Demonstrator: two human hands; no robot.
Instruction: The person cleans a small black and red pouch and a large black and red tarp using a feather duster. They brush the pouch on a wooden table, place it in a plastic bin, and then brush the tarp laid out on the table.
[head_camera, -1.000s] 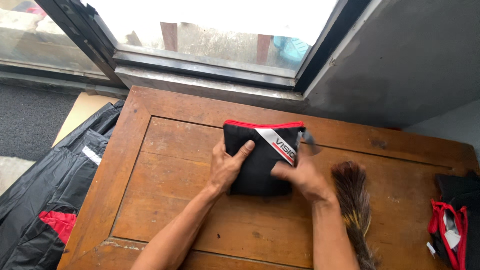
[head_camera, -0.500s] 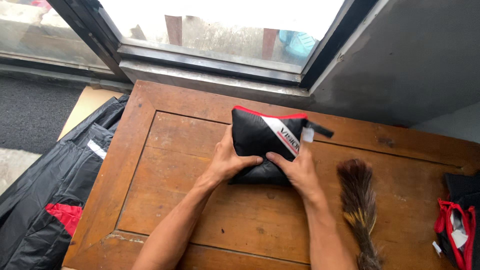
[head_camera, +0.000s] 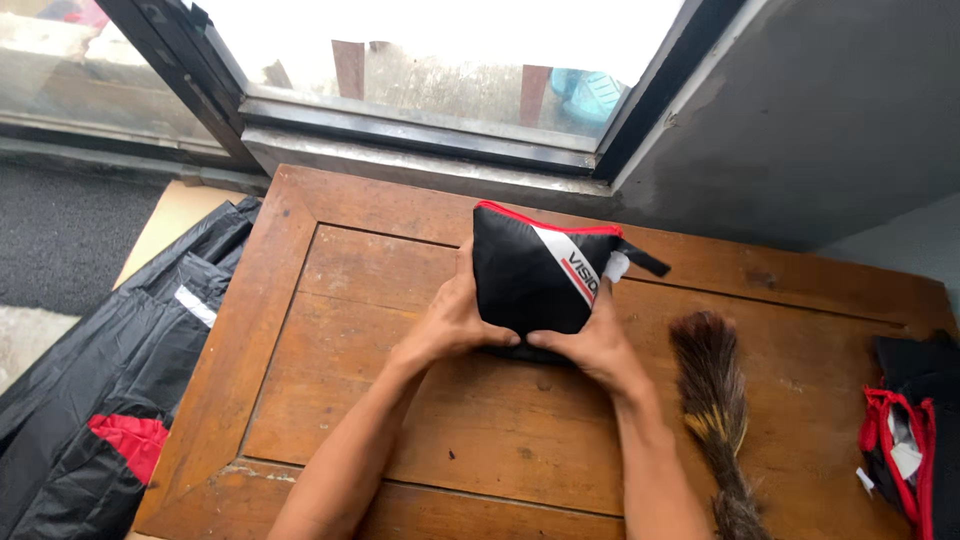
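So both hands are on the black pouch (head_camera: 535, 275) now, the one with the red top edge and a white and red stripe across its corner. It sits at the far middle of the wooden counter (head_camera: 330, 330), just short of the window sill (head_camera: 420, 170). Compared with 1 second ago the pouch looks taller and fuller, standing up more than lying flat, and it has edged a bit toward the window. My read is that it's being squeezed into shape, though that's a guess.

The left hand (head_camera: 455, 325) cups the pouch's left side, fingers curled around it, thumb along the bottom edge. The right hand (head_camera: 590, 345) grips the lower right corner, thumb tucked under the front. Half a second ago both hands sat flatter on top of it.

A feather duster (head_camera: 715, 400) lies just right of the right hand, not touching. Black raincoat fabric (head_camera: 100, 400) with a red patch hangs off the left, and another black and red bag (head_camera: 915, 440) sits at the right edge.
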